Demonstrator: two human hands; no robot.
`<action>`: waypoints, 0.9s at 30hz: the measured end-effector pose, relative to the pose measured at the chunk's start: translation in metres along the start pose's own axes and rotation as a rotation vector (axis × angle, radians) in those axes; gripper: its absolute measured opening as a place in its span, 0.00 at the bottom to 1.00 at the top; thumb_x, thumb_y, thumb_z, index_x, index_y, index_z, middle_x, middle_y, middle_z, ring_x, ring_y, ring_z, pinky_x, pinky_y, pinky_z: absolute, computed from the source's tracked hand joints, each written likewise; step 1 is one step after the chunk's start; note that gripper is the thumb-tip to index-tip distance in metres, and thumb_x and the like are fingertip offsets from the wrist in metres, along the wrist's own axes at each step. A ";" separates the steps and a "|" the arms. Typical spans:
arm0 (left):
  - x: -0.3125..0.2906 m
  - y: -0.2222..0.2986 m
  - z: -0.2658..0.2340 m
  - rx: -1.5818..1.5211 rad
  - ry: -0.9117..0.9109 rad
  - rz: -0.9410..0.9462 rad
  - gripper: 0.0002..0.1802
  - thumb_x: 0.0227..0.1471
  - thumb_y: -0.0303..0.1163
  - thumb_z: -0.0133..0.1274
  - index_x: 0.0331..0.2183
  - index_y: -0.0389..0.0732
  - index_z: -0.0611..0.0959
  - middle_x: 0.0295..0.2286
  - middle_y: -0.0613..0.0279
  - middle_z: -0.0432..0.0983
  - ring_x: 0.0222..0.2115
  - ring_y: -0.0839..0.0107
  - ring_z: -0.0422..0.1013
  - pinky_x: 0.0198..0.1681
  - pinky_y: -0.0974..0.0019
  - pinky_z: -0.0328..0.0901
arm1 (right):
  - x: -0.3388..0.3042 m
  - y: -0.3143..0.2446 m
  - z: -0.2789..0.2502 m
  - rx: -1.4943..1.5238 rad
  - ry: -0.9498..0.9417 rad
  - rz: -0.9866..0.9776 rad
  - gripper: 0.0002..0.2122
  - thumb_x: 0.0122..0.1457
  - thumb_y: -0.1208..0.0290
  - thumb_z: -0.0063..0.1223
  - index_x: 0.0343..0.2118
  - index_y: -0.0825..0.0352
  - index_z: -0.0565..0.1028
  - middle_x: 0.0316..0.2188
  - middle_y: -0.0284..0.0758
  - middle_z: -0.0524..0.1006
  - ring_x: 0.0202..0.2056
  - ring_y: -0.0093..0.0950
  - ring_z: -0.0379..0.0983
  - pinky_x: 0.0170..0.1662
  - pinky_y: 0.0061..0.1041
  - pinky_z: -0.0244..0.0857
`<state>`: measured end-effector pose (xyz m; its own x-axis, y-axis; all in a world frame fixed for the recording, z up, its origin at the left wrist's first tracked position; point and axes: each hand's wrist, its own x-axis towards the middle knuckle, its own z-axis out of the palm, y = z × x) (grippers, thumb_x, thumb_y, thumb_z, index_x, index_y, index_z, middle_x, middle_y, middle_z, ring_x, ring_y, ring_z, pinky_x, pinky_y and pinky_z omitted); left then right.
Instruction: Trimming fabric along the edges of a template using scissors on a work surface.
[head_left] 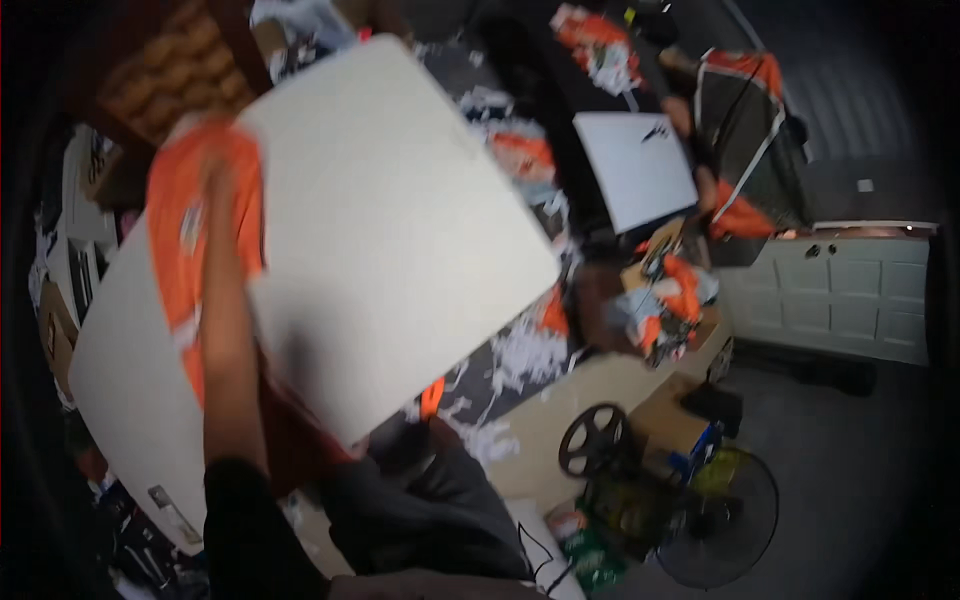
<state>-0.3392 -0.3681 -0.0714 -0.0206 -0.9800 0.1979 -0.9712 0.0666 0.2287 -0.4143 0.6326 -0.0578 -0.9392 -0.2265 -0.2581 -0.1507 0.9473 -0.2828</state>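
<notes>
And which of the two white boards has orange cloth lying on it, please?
The larger board, at left centre, has the orange cloth; the smaller board, upper right, has none.

An orange cloth garment [178, 255] lies along the left part of a large white round-cornered worktop [400, 220]. White shredded scraps [530, 350] lie beyond the worktop's right edge. Farther right is a smaller white rectangular board [630, 185], a small black object [656, 132] on its upper right part. A white panelled door [845, 290] stands at far right; nearer, a round wire-caged fan [725, 515] has a black spoked wheel [594, 441] to its upper left.
</notes>
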 end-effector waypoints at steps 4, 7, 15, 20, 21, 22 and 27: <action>-0.125 0.006 0.047 -0.507 -0.049 0.435 0.20 0.55 0.36 0.41 0.47 0.36 0.72 0.42 0.49 0.72 0.40 0.52 0.69 0.44 0.54 0.65 | -0.091 0.047 -0.035 -0.205 -0.003 0.154 0.14 0.56 0.65 0.58 0.24 0.74 0.76 0.19 0.37 0.75 0.21 0.28 0.67 0.27 0.27 0.63; -0.181 0.022 -0.008 -0.565 -0.265 0.890 0.26 0.50 0.34 0.47 0.53 0.44 0.72 0.58 0.51 0.60 0.58 0.51 0.57 0.55 0.53 0.59 | -0.085 0.018 0.000 -0.210 -0.090 0.083 0.14 0.56 0.66 0.58 0.25 0.75 0.76 0.19 0.37 0.75 0.21 0.28 0.68 0.28 0.27 0.63; -0.414 -0.166 -0.178 -0.572 -0.252 0.334 0.37 0.44 0.31 0.56 0.57 0.43 0.66 0.56 0.45 0.58 0.56 0.47 0.57 0.58 0.51 0.54 | -0.133 -0.048 0.059 0.175 -0.315 0.150 0.14 0.57 0.67 0.56 0.27 0.77 0.76 0.21 0.40 0.76 0.22 0.27 0.68 0.26 0.28 0.63; -0.546 -0.350 -0.210 -0.031 0.021 -0.005 0.29 0.49 0.35 0.56 0.52 0.36 0.69 0.49 0.44 0.65 0.47 0.47 0.64 0.51 0.52 0.61 | 0.015 -0.192 0.035 0.433 -0.314 -0.163 0.11 0.57 0.66 0.56 0.27 0.71 0.77 0.16 0.30 0.72 0.18 0.20 0.65 0.22 0.20 0.59; -0.558 -0.371 -0.213 0.015 0.048 -0.037 0.29 0.49 0.35 0.56 0.52 0.36 0.69 0.49 0.44 0.65 0.47 0.47 0.64 0.51 0.52 0.61 | 0.023 -0.233 0.030 0.477 -0.337 -0.252 0.11 0.57 0.66 0.57 0.25 0.69 0.77 0.15 0.29 0.70 0.16 0.18 0.63 0.20 0.18 0.56; -0.568 -0.390 -0.213 -0.011 -0.047 -0.056 0.23 0.51 0.36 0.53 0.47 0.36 0.72 0.44 0.47 0.68 0.42 0.50 0.66 0.48 0.53 0.62 | 0.028 -0.265 0.026 0.500 -0.376 -0.284 0.12 0.57 0.65 0.57 0.24 0.69 0.76 0.15 0.28 0.70 0.16 0.18 0.63 0.21 0.18 0.56; -0.447 -0.395 -0.237 -0.328 0.164 -0.199 0.11 0.60 0.32 0.38 0.29 0.36 0.69 0.22 0.51 0.68 0.22 0.57 0.62 0.31 0.53 0.61 | 0.033 -0.296 0.042 0.643 -0.445 -0.375 0.12 0.58 0.69 0.55 0.20 0.69 0.73 0.16 0.28 0.71 0.17 0.17 0.61 0.23 0.18 0.56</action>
<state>0.1100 0.0881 -0.0239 0.2239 -0.9386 0.2623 -0.8247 -0.0391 0.5643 -0.3876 0.3351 -0.0219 -0.6342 -0.6932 -0.3424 -0.0965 0.5104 -0.8545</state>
